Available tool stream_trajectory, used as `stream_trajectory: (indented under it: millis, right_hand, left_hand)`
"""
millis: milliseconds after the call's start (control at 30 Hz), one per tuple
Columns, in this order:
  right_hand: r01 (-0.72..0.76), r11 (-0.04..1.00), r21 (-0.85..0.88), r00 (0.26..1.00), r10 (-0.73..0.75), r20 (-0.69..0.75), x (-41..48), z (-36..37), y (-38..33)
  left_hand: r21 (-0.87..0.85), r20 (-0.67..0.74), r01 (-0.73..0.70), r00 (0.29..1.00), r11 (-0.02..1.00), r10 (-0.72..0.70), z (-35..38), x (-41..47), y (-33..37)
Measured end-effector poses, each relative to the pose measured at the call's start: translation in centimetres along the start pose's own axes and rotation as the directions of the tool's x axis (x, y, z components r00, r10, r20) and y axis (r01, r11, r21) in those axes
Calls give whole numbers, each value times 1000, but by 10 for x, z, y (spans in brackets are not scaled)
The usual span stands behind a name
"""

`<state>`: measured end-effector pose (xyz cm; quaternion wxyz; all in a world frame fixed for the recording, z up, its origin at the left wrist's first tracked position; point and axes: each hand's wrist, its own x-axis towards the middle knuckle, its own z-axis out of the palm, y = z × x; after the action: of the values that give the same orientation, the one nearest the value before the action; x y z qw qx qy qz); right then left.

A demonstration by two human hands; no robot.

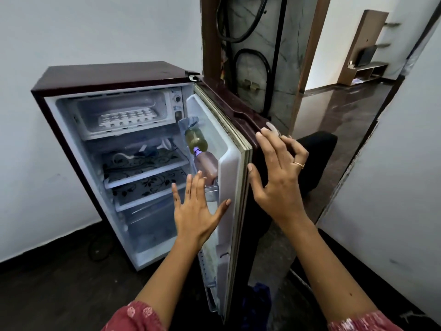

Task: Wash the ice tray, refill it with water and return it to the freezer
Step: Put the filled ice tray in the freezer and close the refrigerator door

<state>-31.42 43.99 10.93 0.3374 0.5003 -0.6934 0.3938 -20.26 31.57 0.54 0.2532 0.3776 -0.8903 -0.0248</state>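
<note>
The left hand's fingers [189,187] are straight and fanned wide, palm facing the inside of the open fridge door [235,168], with the thumb stretched towards the door's white liner. Whether they touch the liner cannot be told from here. The left hand [196,211] holds nothing.

The right hand's fingers [265,144] are loosely spread and a little curved at the door's outer maroon face, the thumb tip right at the door's edge. A gold ring [299,164] sits on one finger. The right hand [279,177] grips nothing, and I can't say whether it actually presses on the door.

Just beyond the left fingers, the door rack carries a greenish bottle [195,139] and, below it, a pinkish-brown bottle [206,167] with a purple cap.

The white ice tray [127,118] lies flat in the freezer compartment [157,99] at the top of the small maroon fridge [114,75], well apart from both hands. Under it are shelves with a dark floral print [143,163].

The fridge stands on a dark floor [59,283] against a pale wall. Red patterned sleeves [136,316] show at the lower edge of the view.
</note>
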Motion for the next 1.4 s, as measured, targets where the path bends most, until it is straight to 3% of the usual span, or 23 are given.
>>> stream_trajectory:
  millis: [233, 433, 567, 733, 867, 1100, 1400]
  right_hand:
    - [155, 971, 182, 982, -171, 75, -1, 19, -39]
    - [254, 916, 309, 934, -316, 169, 3, 40, -72]
    - [294, 835, 466, 885, -421, 197, 3, 57, -84]
    - [129, 902, 413, 898, -282, 337, -7, 91, -85]
    - [40, 914, 405, 804, -270, 529, -13, 125, -82]
    - [90, 861, 501, 707, -409, 576, 5, 167, -109]
    - [228, 833, 505, 667, -511, 542, 30, 233, -152]
  left_hand:
    - [-36, -47, 132, 990, 991, -134, -21, -15, -41]
    - [-111, -196, 79, 975, 991, -99, -36, -29, -52]
    - [-128, -258, 131, 953, 983, -160, -43, -31, -61]
    - [-63, -310, 180, 931, 982, -190, -49, -32, -88]
    - [45, -315, 251, 922, 967, -225, -49, -26, -108]
    - [111, -282, 379, 899, 919, -336, -49, -8, -144]
    - [-81, -200, 398, 892, 914, -406, -47, 29, -217]
